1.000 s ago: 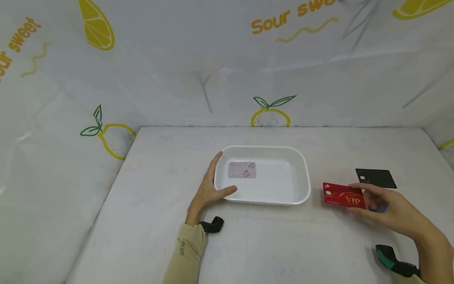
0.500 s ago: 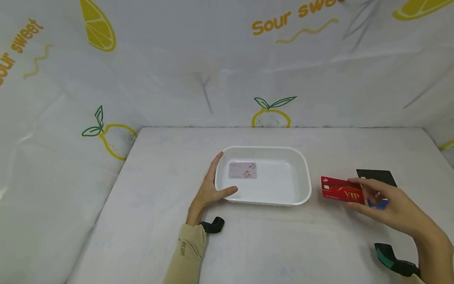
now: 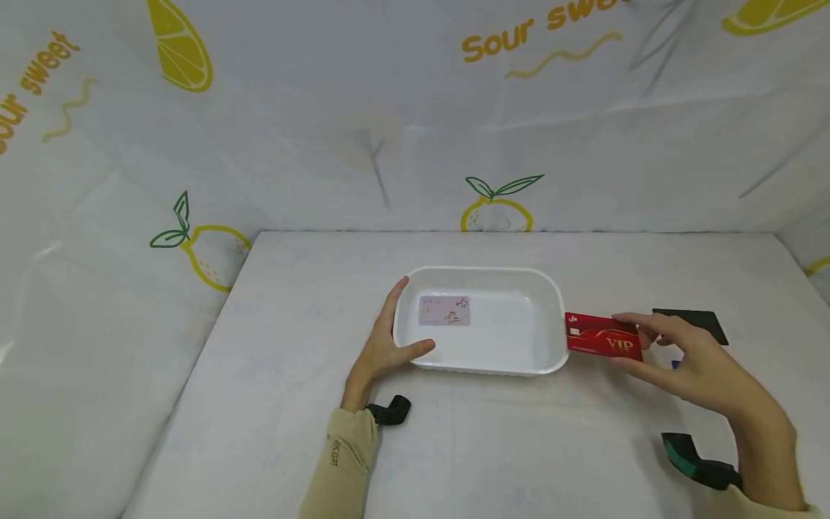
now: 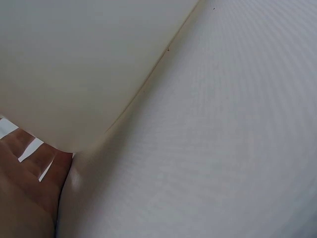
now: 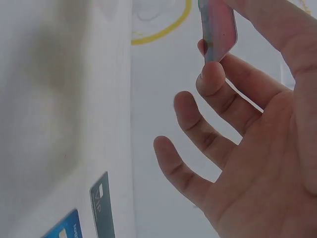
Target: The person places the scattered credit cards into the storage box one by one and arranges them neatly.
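Observation:
My right hand (image 3: 703,371) pinches a red VIP card (image 3: 596,336) by its right end, thumb in front and fingertips behind. The card's left edge meets the right rim of the white tray (image 3: 502,328) in the head view. Seen from the right wrist, the pinched card (image 5: 221,29) is nearly edge-on and the other fingers spread loosely below it. A pale pink VIP card (image 3: 444,311) lies inside the tray, toward its left. My left hand (image 3: 382,346) grips the tray's left end, its thumb over the front rim and fingers along the outer side.
On the white table (image 3: 493,447), a black card (image 3: 697,322) lies at the right, partly behind my right hand. A blue card (image 5: 67,228) sits near it, almost covered by that hand in the head view. A lemon-print sheet (image 3: 324,122) hangs behind.
My right hand has raised the red card slightly, then carried it left to the tray's right rim. The left hand and the tray have stayed put.

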Tool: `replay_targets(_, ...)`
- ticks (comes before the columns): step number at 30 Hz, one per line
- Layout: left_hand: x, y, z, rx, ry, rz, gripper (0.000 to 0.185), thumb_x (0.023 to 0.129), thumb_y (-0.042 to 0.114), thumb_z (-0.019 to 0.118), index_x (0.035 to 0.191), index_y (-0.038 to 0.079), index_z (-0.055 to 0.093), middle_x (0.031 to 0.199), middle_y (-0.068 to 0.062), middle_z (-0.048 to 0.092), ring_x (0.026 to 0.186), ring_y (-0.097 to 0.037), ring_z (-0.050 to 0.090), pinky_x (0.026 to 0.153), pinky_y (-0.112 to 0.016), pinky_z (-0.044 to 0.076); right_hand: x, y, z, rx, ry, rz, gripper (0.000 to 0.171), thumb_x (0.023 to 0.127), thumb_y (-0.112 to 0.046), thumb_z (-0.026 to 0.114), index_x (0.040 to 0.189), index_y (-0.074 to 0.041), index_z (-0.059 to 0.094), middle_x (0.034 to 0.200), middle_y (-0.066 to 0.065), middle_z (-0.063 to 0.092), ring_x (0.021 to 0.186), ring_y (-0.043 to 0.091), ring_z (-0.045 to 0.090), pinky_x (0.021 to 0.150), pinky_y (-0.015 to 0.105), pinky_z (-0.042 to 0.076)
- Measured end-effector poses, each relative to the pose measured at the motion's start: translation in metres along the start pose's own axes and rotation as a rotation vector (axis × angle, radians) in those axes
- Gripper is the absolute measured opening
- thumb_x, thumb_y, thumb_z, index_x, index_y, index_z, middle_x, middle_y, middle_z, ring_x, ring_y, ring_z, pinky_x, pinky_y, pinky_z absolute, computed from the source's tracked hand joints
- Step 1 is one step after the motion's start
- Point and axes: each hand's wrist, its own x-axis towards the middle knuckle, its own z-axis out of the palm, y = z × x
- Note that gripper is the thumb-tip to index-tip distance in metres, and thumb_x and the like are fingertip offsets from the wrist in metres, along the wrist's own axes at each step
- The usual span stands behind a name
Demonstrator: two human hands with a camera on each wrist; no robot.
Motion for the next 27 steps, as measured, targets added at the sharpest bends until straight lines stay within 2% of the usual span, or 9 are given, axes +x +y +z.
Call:
replay_targets(4, 0.000, 0.000, 0.000, -0.010, 0.001, 0.001, 0.128, 0.068, 0.078, 0.078, 0.165, 0.025, 0.014, 0.161, -0.014, 0.036, 0.135, -0.034, 0.046, 0.116, -0.056, 0.032, 0.006, -0.005, 0.001, 0.017, -0.001, -0.016, 0.070, 0.066, -0.014, 0.097, 0.130, -0.010, 0.067, 0.114, 0.015, 0.070, 0.104, -0.022, 0.037, 0.074, 0.013, 0.049)
replay_targets(6, 0.000, -0.001, 0.000, -0.011, 0.002, 0.000, 0.129, 0.067, 0.078, 0.078, 0.165, 0.025, 0.014, 0.161, -0.015, 0.036, 0.135, -0.034, 0.045, 0.117, -0.056, 0.032, 0.009, -0.009, 0.003, 0.029, -0.009, -0.013, 0.068, 0.068, -0.016, 0.096, 0.130, -0.012, 0.068, 0.115, 0.014, 0.071, 0.105, -0.023, 0.038, 0.078, 0.020, 0.054)
replay_targets(7, 0.000, -0.001, -0.001, -0.010, 0.003, 0.000, 0.129, 0.067, 0.078, 0.078, 0.165, 0.025, 0.014, 0.162, -0.015, 0.035, 0.136, -0.034, 0.045, 0.117, -0.056, 0.031, 0.011, -0.012, 0.004, 0.038, -0.012, -0.017, 0.067, 0.069, -0.016, 0.095, 0.130, -0.012, 0.068, 0.113, 0.012, 0.071, 0.104, -0.023, 0.038, 0.081, 0.027, 0.057)
replay_targets(9, 0.000, -0.001, -0.001, -0.008, 0.003, 0.000, 0.128, 0.067, 0.079, 0.078, 0.165, 0.026, 0.014, 0.163, -0.015, 0.034, 0.137, -0.034, 0.044, 0.117, -0.056, 0.030, 0.015, -0.016, 0.005, 0.033, -0.020, -0.015, 0.064, 0.071, -0.019, 0.095, 0.130, -0.014, 0.068, 0.110, 0.006, 0.070, 0.103, -0.021, 0.040, 0.082, 0.034, 0.057)
replay_targets(11, 0.001, -0.001, -0.001, -0.009, 0.003, 0.005, 0.128, 0.068, 0.078, 0.078, 0.165, 0.025, 0.014, 0.164, -0.016, 0.032, 0.138, -0.035, 0.043, 0.118, -0.058, 0.030, 0.018, -0.021, 0.007, 0.060, -0.033, -0.018, 0.063, 0.073, -0.019, 0.093, 0.131, -0.013, 0.068, 0.108, 0.004, 0.068, 0.104, -0.019, 0.040, 0.085, 0.051, 0.058)
replay_targets(16, 0.000, 0.000, -0.001, -0.008, 0.006, 0.003, 0.128, 0.067, 0.079, 0.078, 0.165, 0.025, 0.015, 0.165, -0.015, 0.031, 0.140, -0.035, 0.042, 0.119, -0.058, 0.029, 0.029, -0.031, 0.012, 0.114, -0.059, -0.020, 0.062, 0.077, -0.019, 0.091, 0.133, -0.011, 0.066, 0.115, 0.010, 0.069, 0.107, -0.017, 0.040, 0.088, 0.073, 0.049)
replay_targets(18, 0.000, 0.000, -0.001, -0.006, 0.007, 0.000, 0.129, 0.066, 0.080, 0.077, 0.165, 0.025, 0.015, 0.165, -0.014, 0.031, 0.140, -0.034, 0.042, 0.119, -0.058, 0.028, 0.033, -0.034, 0.014, 0.114, -0.068, -0.012, 0.062, 0.078, -0.020, 0.090, 0.133, -0.010, 0.065, 0.117, 0.012, 0.069, 0.110, -0.006, 0.046, 0.089, 0.073, 0.049)
replay_targets(23, 0.000, 0.000, 0.000, -0.003, 0.005, 0.003, 0.128, 0.067, 0.080, 0.077, 0.165, 0.025, 0.016, 0.165, -0.014, 0.031, 0.142, -0.036, 0.041, 0.119, -0.059, 0.029, 0.041, -0.042, 0.019, 0.129, -0.107, 0.010, 0.061, 0.080, -0.024, 0.088, 0.134, -0.007, 0.064, 0.122, 0.016, 0.068, 0.115, 0.031, 0.055, 0.091, 0.074, 0.048)
replay_targets(27, 0.000, 0.001, 0.000, 0.002, 0.005, -0.006, 0.128, 0.066, 0.081, 0.076, 0.165, 0.027, 0.015, 0.165, -0.013, 0.031, 0.141, -0.035, 0.041, 0.118, -0.059, 0.030, 0.047, -0.047, 0.024, 0.156, -0.115, 0.007, 0.061, 0.080, -0.022, 0.088, 0.133, -0.005, 0.064, 0.125, 0.019, 0.067, 0.118, 0.039, 0.057, 0.095, 0.075, 0.044)
